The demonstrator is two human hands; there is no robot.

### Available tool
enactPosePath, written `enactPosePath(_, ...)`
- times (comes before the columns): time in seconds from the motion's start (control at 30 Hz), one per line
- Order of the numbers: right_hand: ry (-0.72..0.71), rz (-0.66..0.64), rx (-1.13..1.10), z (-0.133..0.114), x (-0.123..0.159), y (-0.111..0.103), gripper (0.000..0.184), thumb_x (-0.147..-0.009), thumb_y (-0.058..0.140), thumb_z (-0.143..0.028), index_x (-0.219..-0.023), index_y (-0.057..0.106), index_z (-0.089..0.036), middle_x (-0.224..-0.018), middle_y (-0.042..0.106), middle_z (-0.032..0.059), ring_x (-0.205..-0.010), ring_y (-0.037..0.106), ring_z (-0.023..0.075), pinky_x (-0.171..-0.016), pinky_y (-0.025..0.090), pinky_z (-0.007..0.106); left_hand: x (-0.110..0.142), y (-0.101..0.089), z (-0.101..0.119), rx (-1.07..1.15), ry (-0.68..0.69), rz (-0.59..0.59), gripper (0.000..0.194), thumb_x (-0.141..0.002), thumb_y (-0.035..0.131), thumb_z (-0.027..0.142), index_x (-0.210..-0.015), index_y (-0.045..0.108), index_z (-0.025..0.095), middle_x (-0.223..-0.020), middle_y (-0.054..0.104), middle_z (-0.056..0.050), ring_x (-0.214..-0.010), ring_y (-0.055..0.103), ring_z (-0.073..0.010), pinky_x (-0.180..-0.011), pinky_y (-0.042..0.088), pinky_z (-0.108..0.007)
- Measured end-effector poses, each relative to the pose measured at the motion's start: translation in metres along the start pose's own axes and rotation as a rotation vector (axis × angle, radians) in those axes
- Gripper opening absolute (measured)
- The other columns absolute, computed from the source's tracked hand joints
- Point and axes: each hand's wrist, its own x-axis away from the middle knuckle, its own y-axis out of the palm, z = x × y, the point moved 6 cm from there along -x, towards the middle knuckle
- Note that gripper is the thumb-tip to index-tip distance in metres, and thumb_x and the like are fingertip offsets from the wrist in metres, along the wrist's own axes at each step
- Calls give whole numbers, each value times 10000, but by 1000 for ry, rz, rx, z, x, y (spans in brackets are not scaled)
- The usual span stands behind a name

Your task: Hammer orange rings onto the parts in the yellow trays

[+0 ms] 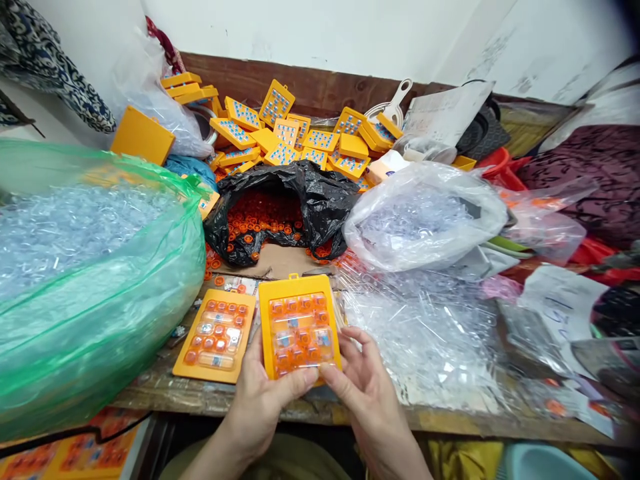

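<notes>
Between my hands is a yellow plastic tray point(263, 313), tilted up toward me, with a hanging loop on top and rows of orange-and-clear pieces fitted inside. My left hand point(264, 395) grips its lower left side, thumb on the front of the bottom edge. At the lower right corner, my right hand point(369, 387) presses its thumb on the bottom edge, its fingers half curled beside and behind the tray. A second yellow tray point(205, 371) with similar pieces lies flat on the bench, left of the held one.
A green bag point(165, 287) of clear plastic parts bulges at left. Behind my hands sit a black bag point(325, 200) of orange rings and a white bag point(370, 247) of clear parts. Clear strips point(425, 340) cover the bench at right. Yellow trays point(320, 140) pile up at the back.
</notes>
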Motion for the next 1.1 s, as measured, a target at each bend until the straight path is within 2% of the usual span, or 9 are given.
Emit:
enactPosePath(0.07,106,-80,-99,5,-3,8,489,-783,733,-291,-1155,417,-294,-1078,670,49,-984,671,223,-857,529,389,-1,-3,-1,-14,2,34,588,-587,822,131,-1103,541,139,-1056,723,-123,-939,693,-250,-825,556,-326)
enactPosePath(0.2,165,-19,-122,6,-5,12,619,-721,785,-288,-1206,401,-263,-982,716,39,-919,699,228,-831,541,377,-4,-10,4,-42,-36,36,646,-571,829,129,-1142,526,130,-1047,725,-127,-932,696,-260,-833,553,-333)
enactPosePath(0.43,368,-27,-239,18,-7,26,674,-705,783,-357,-1293,478,-237,-1148,699,95,-1015,680,277,-806,566,394,7,-28,21,-245,-188,-79,873,-585,850,185,-1338,408,175,-1177,657,-163,-983,668,-286,-870,534,-410)
enactPosePath(0.53,418,66,-276,27,-11,30,660,-707,774,-372,-1286,496,-222,-1149,703,92,-992,689,280,-765,582,387,18,-60,49,-498,20,131,913,-606,848,296,-1393,393,221,-1252,604,-146,-1071,617,-290,-952,485,-409)
enactPosePath(0.63,401,56,-267,35,-14,53,725,-714,756,-389,-1342,442,-209,-1224,666,107,-1041,668,292,-806,574,418,33,-96,80,-792,238,416,688,-769,700,425,-1386,449,251,-1341,558,-106,-1252,495,-293,-1109,324,-423)
enactPosePath(0.73,306,-50,-155,45,-17,87,710,-779,673,-436,-1390,399,-201,-1282,629,117,-1113,631,295,-867,549,442,34,-111,86,-957,253,443,588,-841,595,470,-1362,498,217,-1439,481,-89,-1365,373,-284,-1180,176,-428)
enactPosePath(0.83,238,-38,-54,60,-16,107,715,-782,652,-486,-1402,418,-218,-1347,579,106,-1212,556,299,-974,481,451,29,-112,81,-953,281,447,610,-879,515,504,-1386,473,166,-1489,413,-103,-1402,317,-269,-1193,131,-394)
enactPosePath(0.97,211,32,46,76,-9,110,723,-812,593,-565,-1440,388,-270,-1518,379,42,-1406,300,269,-1140,272,440,19,-112,74,-890,264,448,625,-888,497,506,-1413,433,172,-1519,363,-94,-1425,269,-254,-1196,94,-388)
enactPosePath(1.1,212,31,109,80,-1,113,866,-823,496,-661,-1508,243,-195,-1576,234,75,-1450,172,252,-1180,121,448,15,-116,73,-918,282,426,584,-913,457,492,-1407,438,181,-1516,370,-91,-1413,288,-258,-1190,123,-417)
